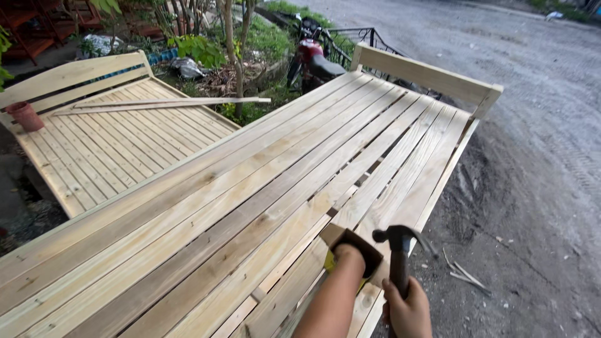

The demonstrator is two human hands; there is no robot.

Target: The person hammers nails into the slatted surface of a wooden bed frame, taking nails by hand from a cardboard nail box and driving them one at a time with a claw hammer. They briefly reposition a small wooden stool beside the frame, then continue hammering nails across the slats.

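- Head view: my right hand [408, 311] is wrapped tight around the handle of a claw hammer [399, 245], head up and hovering just above the slats.
- My left hand [348, 255] is pushed into a small open cardboard box [350, 246] that rests on the slatted wooden bed frame [263, 188], just left of the hammer; the box hides the fingers, so I can't tell whether they grip anything.
- The hands sit close together, at the near right edge of the frame.
- As I judge it, good work here means keeping the hammer lifted clear of the left wrist and striking square onto a slat over its support.
- Far to the left lies a second bed frame [106, 144] with loose strips [156, 103]; ahead stands a motorbike [310, 56].
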